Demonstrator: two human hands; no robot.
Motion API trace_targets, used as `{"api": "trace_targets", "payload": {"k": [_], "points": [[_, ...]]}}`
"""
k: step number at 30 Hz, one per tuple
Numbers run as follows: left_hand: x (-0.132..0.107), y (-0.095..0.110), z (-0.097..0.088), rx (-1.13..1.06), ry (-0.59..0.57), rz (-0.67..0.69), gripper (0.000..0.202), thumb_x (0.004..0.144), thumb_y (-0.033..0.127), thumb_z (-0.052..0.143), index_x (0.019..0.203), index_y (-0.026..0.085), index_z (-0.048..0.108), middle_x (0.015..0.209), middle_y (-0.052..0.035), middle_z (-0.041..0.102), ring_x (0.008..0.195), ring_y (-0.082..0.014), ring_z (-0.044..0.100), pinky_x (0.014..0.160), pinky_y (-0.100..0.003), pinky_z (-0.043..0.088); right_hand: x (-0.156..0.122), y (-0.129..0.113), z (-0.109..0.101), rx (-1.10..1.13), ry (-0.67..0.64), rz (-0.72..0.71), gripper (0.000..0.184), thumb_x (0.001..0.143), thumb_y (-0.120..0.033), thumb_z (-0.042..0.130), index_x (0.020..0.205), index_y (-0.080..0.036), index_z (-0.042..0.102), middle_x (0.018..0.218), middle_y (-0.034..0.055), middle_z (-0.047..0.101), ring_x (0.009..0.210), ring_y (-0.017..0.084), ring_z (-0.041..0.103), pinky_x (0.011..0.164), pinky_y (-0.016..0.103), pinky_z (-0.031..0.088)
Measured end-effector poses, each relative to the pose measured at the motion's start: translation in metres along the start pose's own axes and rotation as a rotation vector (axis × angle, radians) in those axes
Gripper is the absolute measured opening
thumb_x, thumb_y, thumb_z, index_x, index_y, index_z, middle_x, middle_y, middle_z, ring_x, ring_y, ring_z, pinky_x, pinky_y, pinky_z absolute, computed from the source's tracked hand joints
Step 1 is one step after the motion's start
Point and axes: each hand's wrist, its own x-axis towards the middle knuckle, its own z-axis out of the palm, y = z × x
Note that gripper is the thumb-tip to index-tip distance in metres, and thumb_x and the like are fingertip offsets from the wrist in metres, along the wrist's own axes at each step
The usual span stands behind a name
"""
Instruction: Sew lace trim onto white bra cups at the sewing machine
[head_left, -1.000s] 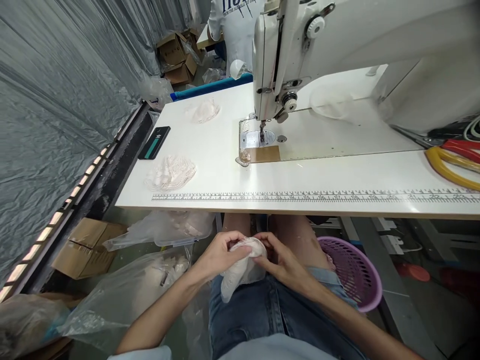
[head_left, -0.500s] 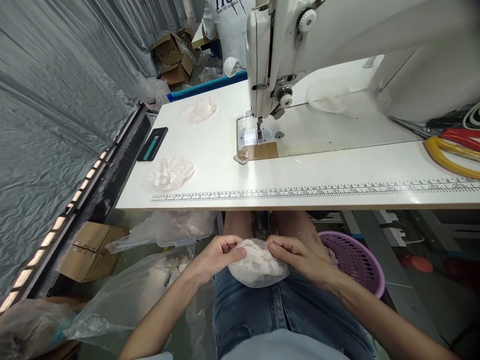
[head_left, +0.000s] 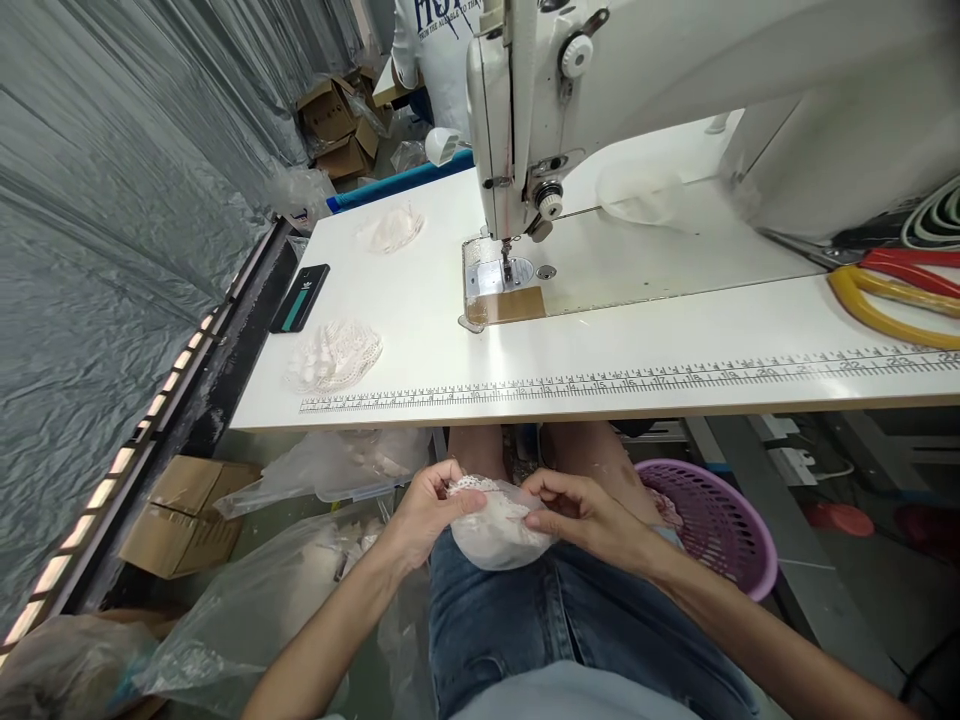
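Over my lap, below the table's front edge, I hold a sheer white fabric piece with lace trim [head_left: 501, 530]. My left hand [head_left: 431, 508] pinches its lace edge between thumb and fingers on the left. On the other side, my right hand [head_left: 581, 512] has thumb and index finger closed on the sheer cloth. Two more white lace pieces lie on the table, a nearer one [head_left: 337, 355] and a farther one [head_left: 396, 230]. The sewing machine [head_left: 517, 130] stands ahead, its presser foot [head_left: 507, 265] over the needle plate.
Scissors with red and yellow handles [head_left: 892, 290] lie at the table's right. A phone [head_left: 300, 298] rests near the left edge. Below are a purple basket [head_left: 765, 560], plastic bags [head_left: 247, 590] and a cardboard box [head_left: 184, 530]. Another person [head_left: 442, 70] is beyond the table.
The fabric piece has shifted slightly left in my hands. My right fingers have moved left and spread a little along the cloth. The view has turned slightly.
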Motion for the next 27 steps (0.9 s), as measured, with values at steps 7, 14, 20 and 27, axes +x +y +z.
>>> {"api": "trace_targets", "payload": {"k": [7,14,20,27], "points": [[0.006,0.026,0.001,0.055,-0.069,0.118,0.052,0.059,0.053,0.074,0.061,0.016,0.037,0.058,0.0063,0.037,0.053,-0.0050,0.028,0.048,-0.017,0.020,-0.001,-0.024,-0.004,-0.116,0.262,-0.076,0.034,0.081,-0.050,0.055,0.076,-0.018,0.063,0.072,0.0022,0.060,0.071,0.018,0.054,0.067,0.028,0.042],[0.014,0.091,-0.009,0.278,0.022,0.221,0.047,0.073,0.058,0.058,0.062,0.016,0.040,0.054,0.0059,0.036,0.048,-0.0055,0.028,0.046,-0.017,0.022,-0.001,-0.030,-0.012,0.129,0.264,-0.381,0.024,0.089,-0.040,0.049,0.075,-0.020,0.051,0.092,0.0053,0.058,0.088,0.020,0.053,0.077,0.030,0.041],[0.063,0.187,-0.060,0.798,0.313,0.539,0.043,0.079,0.051,0.052,0.057,0.017,0.039,0.052,0.0052,0.032,0.047,-0.0072,0.028,0.046,-0.020,0.020,-0.001,-0.044,-0.026,0.151,0.209,-0.415,0.026,0.088,-0.042,0.051,0.075,-0.020,0.047,0.076,0.0012,0.051,0.070,0.015,0.046,0.064,0.026,0.038],[0.084,0.189,-0.043,1.171,0.601,0.632,0.024,0.075,0.029,0.059,0.094,0.016,0.059,0.099,-0.0109,0.057,0.102,-0.0294,0.047,0.081,-0.036,0.037,-0.003,-0.053,-0.033,0.177,0.173,-0.348,0.021,0.090,-0.037,0.050,0.081,-0.018,0.053,0.089,0.0033,0.058,0.070,0.013,0.048,0.063,0.024,0.037]]}}
